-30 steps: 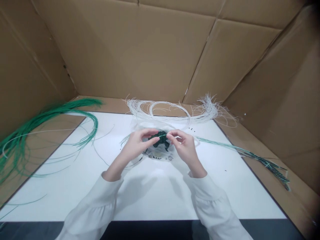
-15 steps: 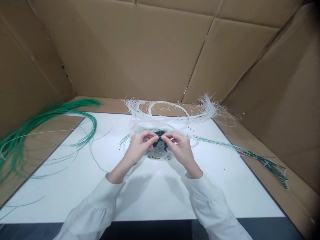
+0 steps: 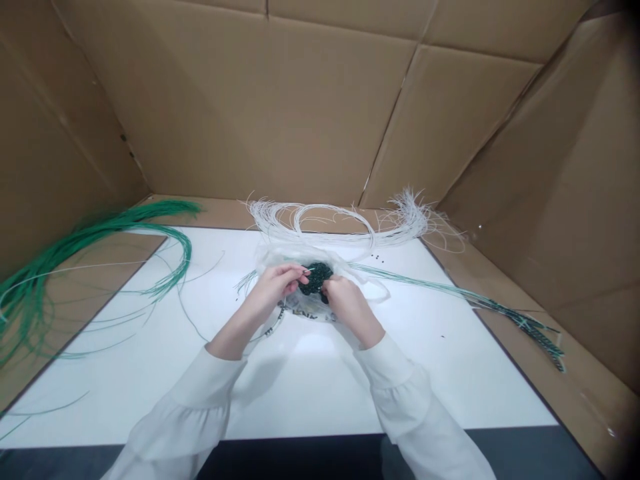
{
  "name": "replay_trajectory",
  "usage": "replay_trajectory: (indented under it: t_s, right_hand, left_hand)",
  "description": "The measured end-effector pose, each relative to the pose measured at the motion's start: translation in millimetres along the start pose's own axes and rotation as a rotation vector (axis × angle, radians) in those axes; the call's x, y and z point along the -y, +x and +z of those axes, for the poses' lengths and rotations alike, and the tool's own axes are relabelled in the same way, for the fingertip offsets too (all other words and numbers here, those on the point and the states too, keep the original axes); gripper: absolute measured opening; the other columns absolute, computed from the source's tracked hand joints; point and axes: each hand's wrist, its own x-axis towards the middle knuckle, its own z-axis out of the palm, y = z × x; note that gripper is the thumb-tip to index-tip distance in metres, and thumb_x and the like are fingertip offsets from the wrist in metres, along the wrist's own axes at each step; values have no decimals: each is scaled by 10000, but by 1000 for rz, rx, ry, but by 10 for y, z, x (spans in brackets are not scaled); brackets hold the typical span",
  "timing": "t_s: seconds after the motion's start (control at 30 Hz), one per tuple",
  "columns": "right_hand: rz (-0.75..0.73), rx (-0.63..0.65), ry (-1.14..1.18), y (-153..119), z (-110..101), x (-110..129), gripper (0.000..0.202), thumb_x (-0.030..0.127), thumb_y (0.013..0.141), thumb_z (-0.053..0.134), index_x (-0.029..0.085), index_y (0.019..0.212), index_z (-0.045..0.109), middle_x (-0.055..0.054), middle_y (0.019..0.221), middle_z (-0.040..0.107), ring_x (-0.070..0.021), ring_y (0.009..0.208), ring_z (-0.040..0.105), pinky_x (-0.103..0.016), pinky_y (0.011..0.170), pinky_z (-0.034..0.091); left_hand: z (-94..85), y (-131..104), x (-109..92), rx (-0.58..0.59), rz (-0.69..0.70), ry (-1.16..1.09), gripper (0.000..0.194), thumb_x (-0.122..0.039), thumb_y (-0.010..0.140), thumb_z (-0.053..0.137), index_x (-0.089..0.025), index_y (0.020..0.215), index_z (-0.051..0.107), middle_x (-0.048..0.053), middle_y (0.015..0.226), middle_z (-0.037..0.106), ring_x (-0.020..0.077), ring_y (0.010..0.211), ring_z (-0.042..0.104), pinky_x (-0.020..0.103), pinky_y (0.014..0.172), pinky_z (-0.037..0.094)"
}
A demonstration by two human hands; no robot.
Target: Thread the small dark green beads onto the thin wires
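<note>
A clear plastic bag (image 3: 311, 314) with dark printing lies opened out in the middle of the white table. In it is a heap of small dark beads (image 3: 317, 275). My left hand (image 3: 278, 281) is at the heap's left side, thumb and forefinger pinched on the end of a thin strand (image 3: 309, 271) that reaches over the beads. My right hand (image 3: 347, 304) is curled at the heap's right edge, its fingertips down among the beads. Whatever those fingertips grip is hidden.
Green strands (image 3: 165, 233) sprawl on the left and a coiled white bundle (image 3: 330, 230) lies at the back. Beaded green strands (image 3: 537, 337) stretch to the right edge. Stray beads (image 3: 377, 257) dot the white table (image 3: 450, 380); cardboard walls (image 3: 240, 107) surround it.
My right hand has come away from my left fingertips, down and slightly left to the beads, and curled. My left hand has moved slightly left, still pinching. The view has shifted a little.
</note>
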Motion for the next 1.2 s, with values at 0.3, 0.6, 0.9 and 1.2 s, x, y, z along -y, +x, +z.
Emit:
replay_trajectory:
  t_s: [0.3, 0.6, 0.9, 1.2]
  right_hand:
    - [19, 114, -148, -60, -90, -3, 200, 71, 732, 482, 170, 763, 654, -94, 807, 662, -195, 737, 618, -241, 555, 383]
    - [16, 19, -18, -49, -35, -55, 271, 39, 686, 439, 193, 718, 660, -51, 677, 660, -193, 637, 615, -258, 555, 408]
    - [46, -326, 803, -118, -68, -169, 107, 226, 736, 563, 180, 778, 649, -58, 804, 695, -189, 732, 649, -342, 726, 524]
    - [44, -376, 1070, -118, -112, -74, 108, 256, 669, 675, 186, 743, 712, -93, 949, 654, -194, 872, 624, -331, 764, 529]
  left_hand:
    - [16, -11, 19, 2, 47, 130, 261, -292, 636, 599, -124, 827, 657, 36, 728, 633, 96, 562, 474, 214, 540, 360]
    - [11, -16, 12, -66, 64, 162, 280, -299, 643, 599, -122, 845, 679, 61, 792, 674, 144, 671, 567, 234, 595, 407]
    - [28, -41, -4, -90, 84, 218, 200, -297, 685, 536, -147, 634, 659, 53, 996, 664, 157, 743, 562, 236, 607, 399]
    - [69, -16, 79, -47, 105, 17, 256, -360, 724, 566, -130, 827, 613, 10, 673, 609, 81, 516, 414, 199, 495, 326]
